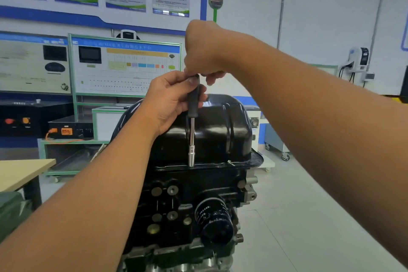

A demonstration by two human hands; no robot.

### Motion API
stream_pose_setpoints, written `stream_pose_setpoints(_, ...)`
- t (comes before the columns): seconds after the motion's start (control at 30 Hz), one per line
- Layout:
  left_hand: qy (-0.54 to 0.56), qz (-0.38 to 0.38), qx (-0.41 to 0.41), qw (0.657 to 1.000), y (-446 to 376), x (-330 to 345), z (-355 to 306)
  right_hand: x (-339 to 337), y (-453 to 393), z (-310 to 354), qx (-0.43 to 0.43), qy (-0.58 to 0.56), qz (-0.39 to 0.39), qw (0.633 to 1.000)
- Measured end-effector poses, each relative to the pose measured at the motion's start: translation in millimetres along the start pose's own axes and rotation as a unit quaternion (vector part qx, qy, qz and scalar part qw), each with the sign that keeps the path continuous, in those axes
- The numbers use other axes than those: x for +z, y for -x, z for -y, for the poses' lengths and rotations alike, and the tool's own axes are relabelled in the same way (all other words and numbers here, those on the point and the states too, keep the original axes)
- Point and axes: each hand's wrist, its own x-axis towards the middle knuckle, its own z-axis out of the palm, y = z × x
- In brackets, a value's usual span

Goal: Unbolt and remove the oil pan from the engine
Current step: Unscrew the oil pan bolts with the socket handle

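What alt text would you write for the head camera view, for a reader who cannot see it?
Two bare hands hold a black-handled socket driver upright, its socket on the flange of a black oil pan atop an upturned engine. The left hand grips the handle; the right hand pinches its top end. A loose bolt lies on the flange, in a workshop classroom.

Oil pan atop engine — socket driver upright on its flange, hands above.
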Motion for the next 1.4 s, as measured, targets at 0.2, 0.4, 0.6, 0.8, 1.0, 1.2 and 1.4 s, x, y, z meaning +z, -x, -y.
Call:
stream_pose_setpoints(0.2, 0.009, 0.031, -0.002, 0.999, -5, -4, 0, 32, 4, 3, -0.033, 0.048, -0.127, 0.990)
stream_pose_setpoints(0.4, 0.019, 0.041, -0.004, 0.999, -8, -7, 6, 46, -3, -15, -0.066, 0.079, -0.160, 0.982)
stream_pose_setpoints(0.6, -0.001, 0.013, -0.004, 1.000, -8, -5, 7, 49, -6, -20, -0.096, 0.091, -0.174, 0.976)
stream_pose_setpoints(0.8, -0.013, 0.000, 0.004, 1.000, -6, -4, 6, 52, -8, -25, -0.104, 0.045, -0.189, 0.975)
stream_pose_setpoints(1.0, -0.063, 0.033, 0.015, 0.997, -3, -3, 8, 74, -4, -49, -0.071, -0.197, -0.198, 0.957)
stream_pose_setpoints(1.2, -0.027, 0.045, 0.030, 0.998, 0, -7, 6, 46, 5, -27, -0.048, -0.008, -0.075, 0.996)
stream_pose_setpoints(1.4, -0.023, 0.054, 0.012, 0.998, 2, -4, 5, -20, 9, -46, -0.066, -0.031, 0.152, 0.986)
